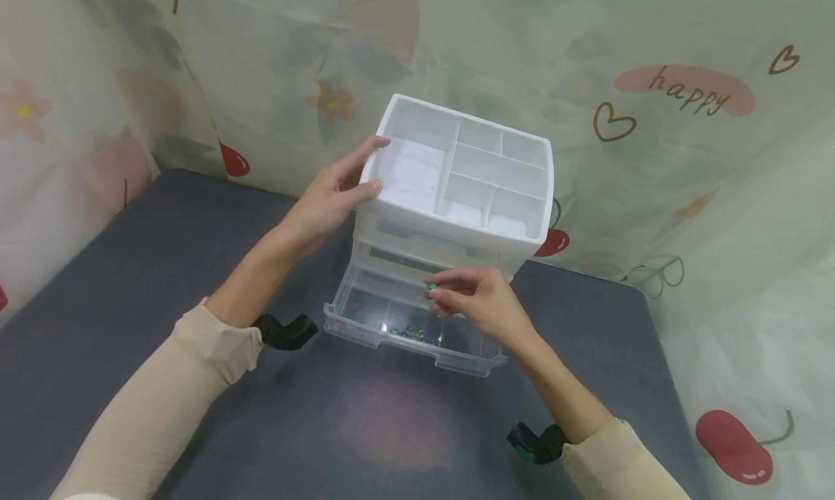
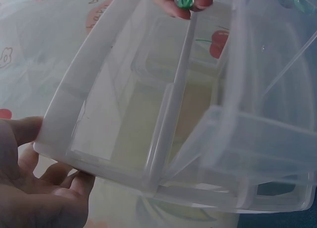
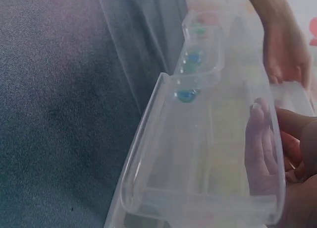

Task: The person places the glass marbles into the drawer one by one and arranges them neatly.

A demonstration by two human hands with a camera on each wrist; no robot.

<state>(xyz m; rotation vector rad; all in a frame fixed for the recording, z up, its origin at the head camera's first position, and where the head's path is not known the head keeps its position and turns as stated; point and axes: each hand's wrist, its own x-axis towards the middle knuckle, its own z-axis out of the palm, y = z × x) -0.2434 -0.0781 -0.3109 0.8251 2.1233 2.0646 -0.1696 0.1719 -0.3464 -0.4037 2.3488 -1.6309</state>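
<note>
A white plastic drawer organizer has its lower clear drawer pulled out toward me. My left hand holds the organizer's left side, thumb at the front and fingers at the rim; the left wrist view shows the hand at its corner. Over the open drawer, my right hand pinches a green glass marble between thumb and fingers. Several green and blue marbles lie near the drawer's front wall. In the right wrist view, the drawer wall partly covers my right hand.
The organizer's top tray is split by dividers into several compartments. Under it lies a dark grey table cover. A patterned curtain hangs behind. Each wrist wears a black mount.
</note>
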